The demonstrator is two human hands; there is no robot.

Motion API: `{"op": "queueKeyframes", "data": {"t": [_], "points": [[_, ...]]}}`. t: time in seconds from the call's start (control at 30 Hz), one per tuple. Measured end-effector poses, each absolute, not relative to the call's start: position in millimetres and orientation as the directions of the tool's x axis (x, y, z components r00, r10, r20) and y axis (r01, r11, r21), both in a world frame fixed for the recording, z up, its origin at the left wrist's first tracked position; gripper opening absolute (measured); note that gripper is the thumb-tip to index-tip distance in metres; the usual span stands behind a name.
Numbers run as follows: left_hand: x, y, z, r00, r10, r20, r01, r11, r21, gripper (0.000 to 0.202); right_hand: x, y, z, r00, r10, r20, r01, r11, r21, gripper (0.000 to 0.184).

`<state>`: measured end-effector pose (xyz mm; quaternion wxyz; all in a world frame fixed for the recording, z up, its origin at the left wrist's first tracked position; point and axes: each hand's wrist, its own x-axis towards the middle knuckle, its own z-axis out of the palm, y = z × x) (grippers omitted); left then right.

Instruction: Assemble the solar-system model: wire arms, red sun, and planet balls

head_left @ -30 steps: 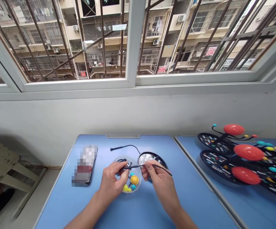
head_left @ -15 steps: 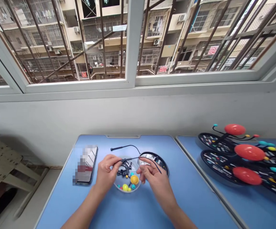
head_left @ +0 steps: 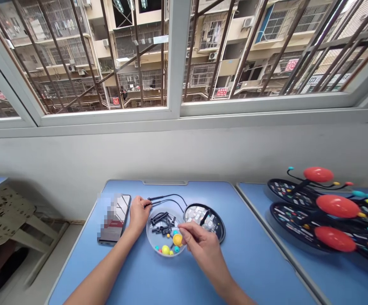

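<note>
The left hand reaches out past the bowl, thumb and fingers drawn narrow on the end of the near rod. The far rod lies just beyond it, its end right by the left fingertips. Both rods bend away toward the disc, which sits beyond the right hand.

The right hand hangs by the right edge of the bowl, thumb and forefinger brought together near the orange ball. The tips are small from here, so I cannot tell whether anything is pinched between them.

Between the hands, the bowl holds a heap of black parts at its far side and, nearer the body, the orange ball, a yellow ball and smaller ones. The phone lies just left of the left hand; models with red balls stand well to the right of the right hand.

As for progress, I would judge it early: two rods are laid out side by side on the desk, with no balls visible on them. The black parts and balls remain loose in the bowl, and the disc bears a clear packet.
</note>
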<state>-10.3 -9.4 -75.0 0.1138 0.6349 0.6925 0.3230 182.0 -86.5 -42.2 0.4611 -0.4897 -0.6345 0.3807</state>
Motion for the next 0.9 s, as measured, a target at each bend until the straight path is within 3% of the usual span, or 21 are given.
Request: {"op": "queueKeyframes", "data": {"t": [0.37,0.7,0.9], "points": [[-11,4,-64,-0.112,0.963,0.244,0.813,-0.053,0.580,0.022,205,-72,-35,-0.177,0.921,0.347,0.564,0.384,-0.731,0.027],[-13,-19,-62,-0.173,0.944,0.279,0.782,-0.041,0.622,0.016,238,-83,-69,-0.315,0.878,0.360,0.847,0.432,-0.311,0.020],[-8,-61,-49,-0.164,0.929,0.333,0.716,-0.121,0.688,0.017,254,-85,-77,-0.299,0.880,0.368,0.863,0.414,-0.288,0.027]]}}
